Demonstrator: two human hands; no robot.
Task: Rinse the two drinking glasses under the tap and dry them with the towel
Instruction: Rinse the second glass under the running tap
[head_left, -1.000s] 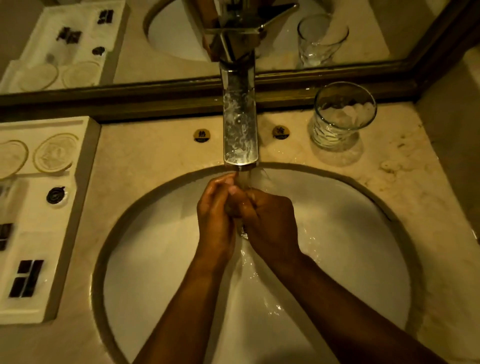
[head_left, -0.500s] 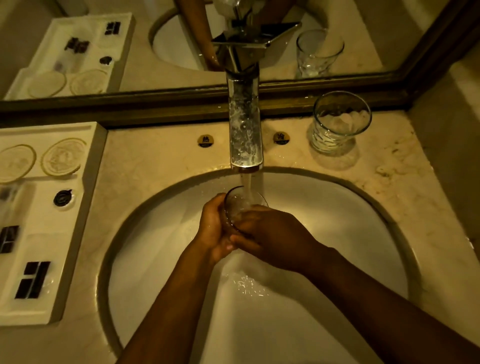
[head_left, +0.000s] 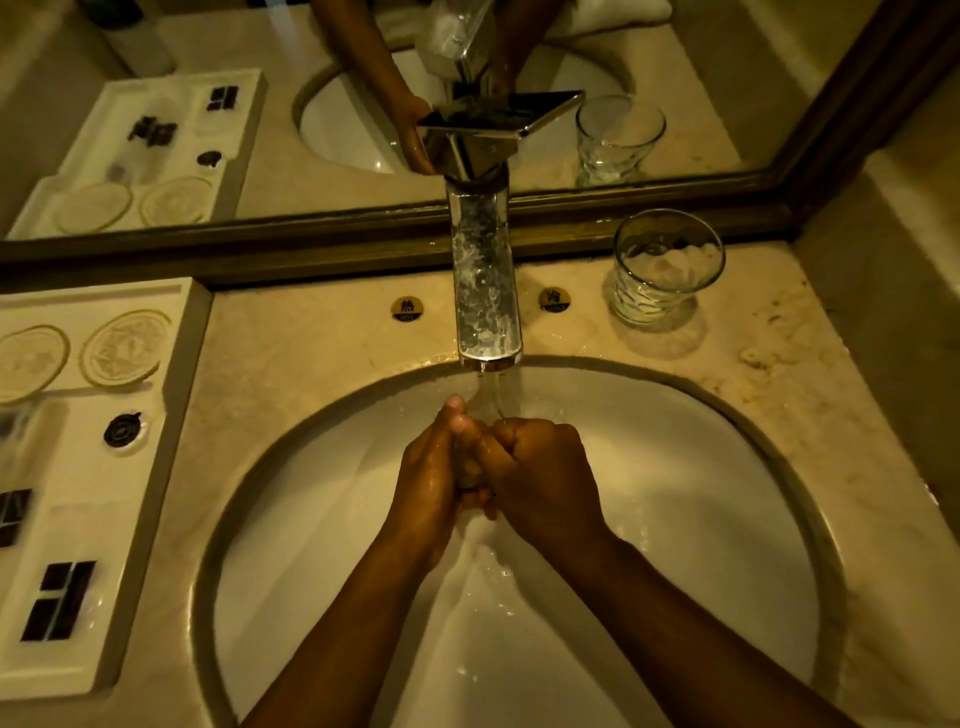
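Water runs from the chrome tap (head_left: 485, 291) into the white sink (head_left: 675, 493). Under the stream, my left hand (head_left: 431, 483) and my right hand (head_left: 545, 478) are pressed together around a clear drinking glass (head_left: 469, 467). Only a sliver of that glass and a bit of its rim show between my fingers. A second clear glass (head_left: 667, 270) stands upright on the marble counter to the right of the tap, apart from my hands. I see no towel on the counter.
A white tray (head_left: 171, 467) on the left of the counter holds two round coasters (head_left: 122, 348) and several small dark items. A framed mirror (head_left: 311, 156) runs along the back. Hot and cold badges flank the tap. A wall closes off the right side.
Half a second ago the glass mouth was open to the stream above my fingers. Now my hands have closed over it, hiding most of it. The view has shifted down slightly.
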